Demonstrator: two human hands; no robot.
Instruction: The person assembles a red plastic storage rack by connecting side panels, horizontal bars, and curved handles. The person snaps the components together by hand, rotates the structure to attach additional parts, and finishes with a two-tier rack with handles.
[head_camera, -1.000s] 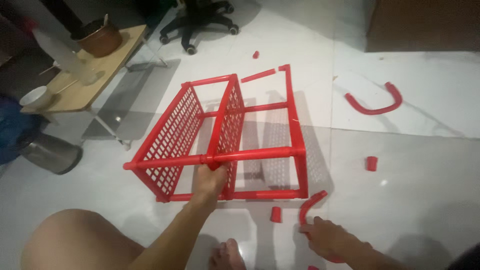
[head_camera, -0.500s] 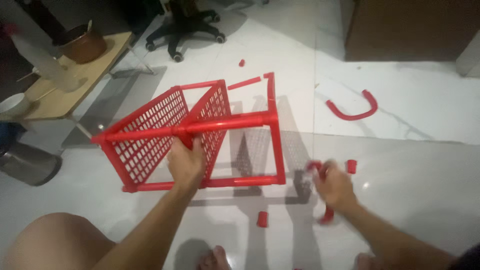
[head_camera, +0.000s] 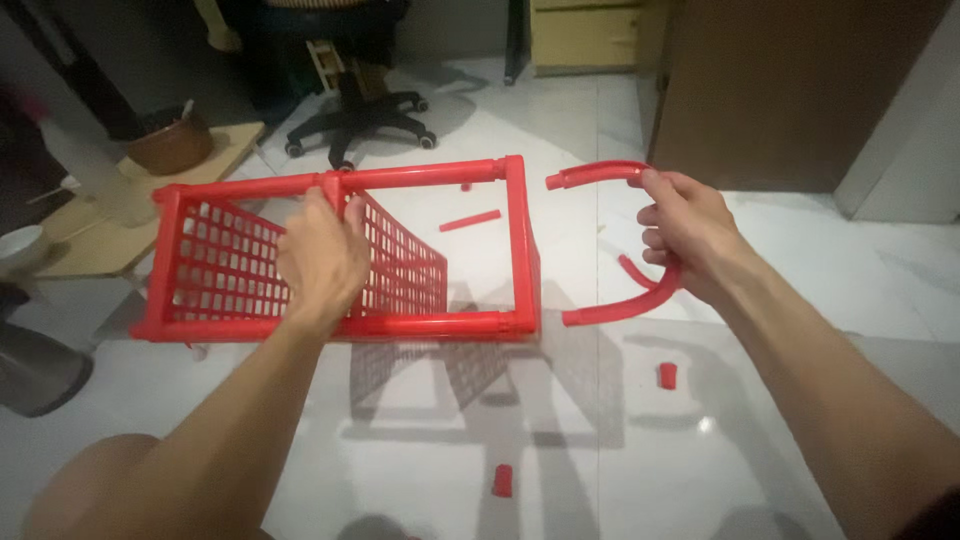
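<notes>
The left hand (head_camera: 322, 262) was closed around the middle of a red plastic rack frame (head_camera: 345, 255), gripping it where a mesh panel met the upper tube and holding it off the floor at the centre-left of the frame. The rack was a skeleton of red tubes with two gridded mesh panels, one at its left end and one slanting through the middle; the open bay at its right end held nothing, and the floor showed through it.

The right hand (head_camera: 690, 232) was closed on a curved red tube (head_camera: 612, 310), a U-shaped piece whose two open ends pointed left toward the rack's right-hand post, near it but not touching.

On the white tiled floor (head_camera: 560, 440) lay loose red parts: a short straight tube (head_camera: 469, 220) seen through the open bay, a small connector (head_camera: 667, 375) right of centre, and another connector (head_camera: 502, 480) near the bottom edge.

In the upper left stood a low wooden table (head_camera: 95, 250) with a brown bowl (head_camera: 170, 147) on it; something stuck out of the bowl, but what it was could not be told. A white bowl (head_camera: 20, 246) sat at the far left edge. An office chair (head_camera: 355, 110) stood at upper centre.
</notes>
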